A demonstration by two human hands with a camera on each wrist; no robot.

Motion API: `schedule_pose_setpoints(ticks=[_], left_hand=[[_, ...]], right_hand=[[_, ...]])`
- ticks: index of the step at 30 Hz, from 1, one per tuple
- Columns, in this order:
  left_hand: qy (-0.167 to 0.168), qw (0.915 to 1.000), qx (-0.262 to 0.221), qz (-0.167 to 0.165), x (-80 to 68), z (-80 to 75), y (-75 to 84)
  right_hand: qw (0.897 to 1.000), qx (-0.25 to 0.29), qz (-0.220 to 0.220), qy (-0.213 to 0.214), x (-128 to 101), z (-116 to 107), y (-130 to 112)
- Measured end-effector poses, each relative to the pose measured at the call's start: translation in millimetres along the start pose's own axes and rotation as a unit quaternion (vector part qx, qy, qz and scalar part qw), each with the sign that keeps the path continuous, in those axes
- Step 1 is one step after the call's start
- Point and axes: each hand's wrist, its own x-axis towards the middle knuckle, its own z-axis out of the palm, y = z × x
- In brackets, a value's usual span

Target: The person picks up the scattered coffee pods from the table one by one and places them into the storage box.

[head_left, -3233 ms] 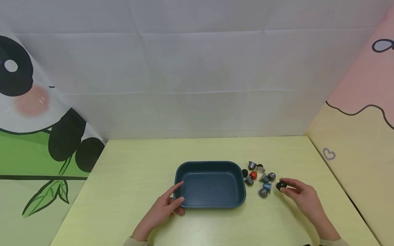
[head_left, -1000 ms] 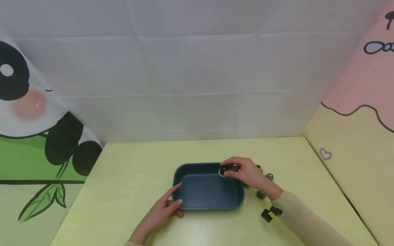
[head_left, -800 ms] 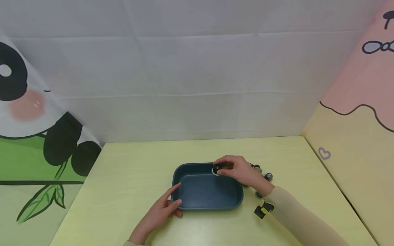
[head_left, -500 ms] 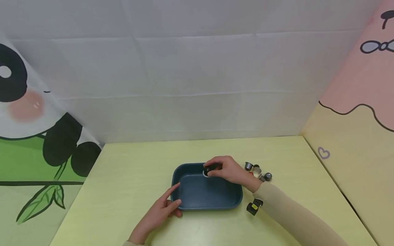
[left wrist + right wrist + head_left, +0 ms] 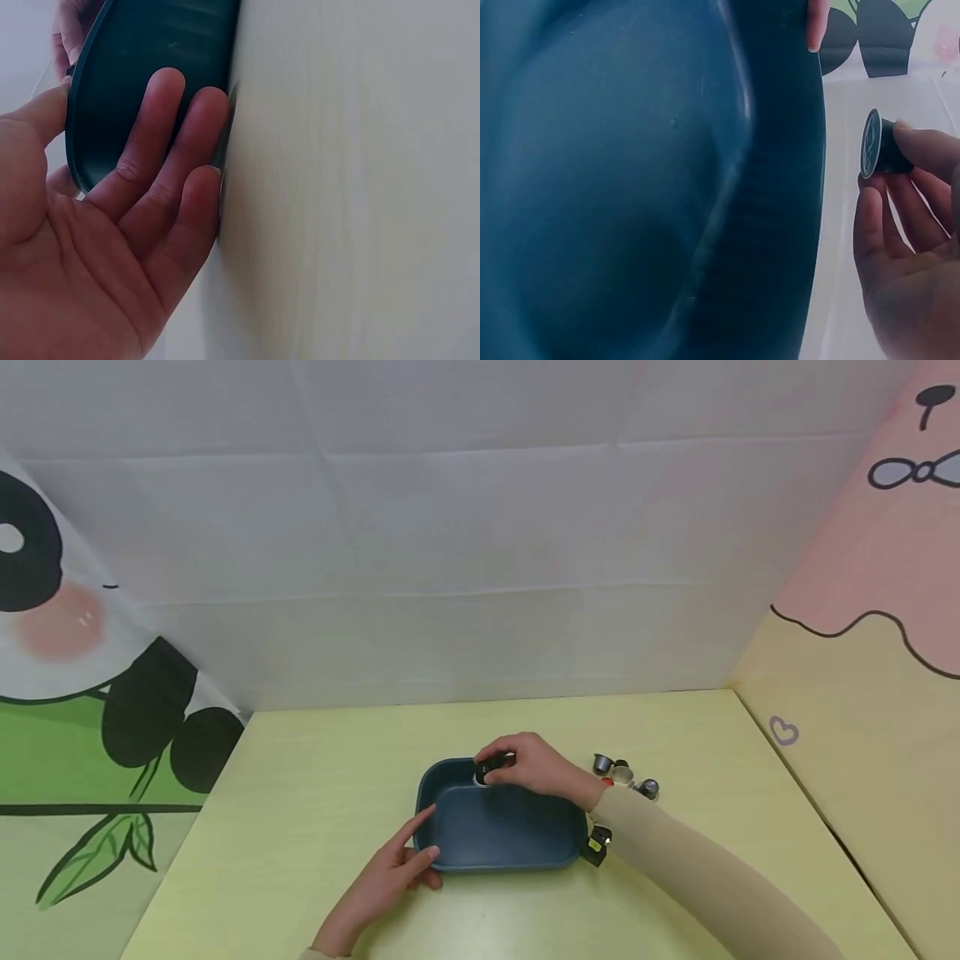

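A dark teal rectangular tray [image 5: 450,858] sits on the yellow table. My right hand [image 5: 525,766] hovers over the tray's far left part and pinches a black coffee capsule [image 5: 487,772] in its fingertips; in the right wrist view the capsule [image 5: 879,144] shows its foil face above the tray's inside [image 5: 630,195]. My left hand [image 5: 397,868] rests on the tray's near left corner, thumb on the rim. In the left wrist view its straight fingers [image 5: 161,161] lie against the tray's outer wall [image 5: 150,67].
Several coffee capsules [image 5: 622,774], grey, silver and one red, lie in a cluster right of the tray, partly hidden by my right sleeve [image 5: 690,868]. White cloth walls stand behind the table, and a pink-and-yellow panel closes the right side.
My right hand picked the black capsule from the cluster and has carried it leftward over the tray, to its far left part. The left hand has stayed on the tray's corner.
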Motion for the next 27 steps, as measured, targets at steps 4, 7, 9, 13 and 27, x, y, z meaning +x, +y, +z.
schedule_pose_setpoints(ticks=[4, 7, 9, 13, 27], left_hand=[[0.002, 1.0000, 0.001, -0.001, -1.1, 0.3, 0.8], [0.005, 1.0000, 0.003, 0.000, -1.7, 0.7, 1.5], [0.004, 1.0000, 0.004, 0.005, -1.2, 1.2, 1.1], [0.000, 1.0000, 0.005, 0.008, -1.4, 2.4, 2.7], [-0.012, 0.9998, 0.001, 0.013, 0.0, 2.8, 4.3]], right_hand=[[1.000, 0.010, -0.006, -0.012, 9.2, 2.1, 1.2], [1.000, 0.010, -0.002, -0.017, 14.7, 3.8, 3.1], [1.000, 0.008, 0.001, -0.018, 17.7, 4.5, 4.4], [1.000, 0.003, 0.003, -0.016, 23.1, 5.7, 6.4], [0.999, 0.018, -0.019, -0.021, 34.5, 14.9, 13.1]])
